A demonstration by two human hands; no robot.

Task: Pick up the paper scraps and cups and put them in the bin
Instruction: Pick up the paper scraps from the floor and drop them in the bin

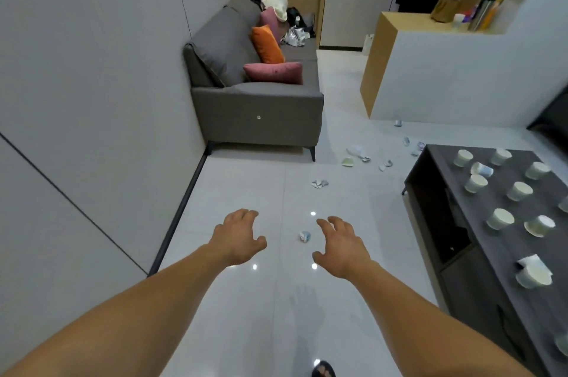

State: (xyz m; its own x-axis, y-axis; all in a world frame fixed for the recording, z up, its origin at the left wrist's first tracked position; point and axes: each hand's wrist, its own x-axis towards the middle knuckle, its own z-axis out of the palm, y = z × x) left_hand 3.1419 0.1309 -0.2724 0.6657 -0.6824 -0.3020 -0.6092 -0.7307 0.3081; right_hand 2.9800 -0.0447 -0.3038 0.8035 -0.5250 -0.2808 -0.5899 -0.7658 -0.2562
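Both of our grips reach forward and down over the glossy white tiled floor (pixel 246 186). The left grip (pixel 238 238) and the right grip (pixel 341 247) alike have their fingers spread and loosely bent, holding nothing and touching nothing. Between them, a little nearer the right grip, lies a small crumpled white-and-blue paper scrap (pixel 305 235). We judge the arms are held this way to close in on it, since it is the nearest piece of litter. More crumpled white-and-blue paper scraps (pixel 320 183) are strewn farther up the floor, between the dark grey fabric sofa (pixel 261 109) against the wall and the dark grey low counter (pixel 444 170) on our right. Among them is what looks like a flattened pale green paper cup (pixel 348 162). On the counter stand many pale paper cups (pixel 463 157), apart from one another and a few tipped on their sides, so we expect each must be fetched singly. No bin shows anywhere in view, so we cannot say where the litter must go. By our reckoning the task has hardly begun. A light pinch should do for the scrap, which looks soft and easily nudged away across the slick tiles.
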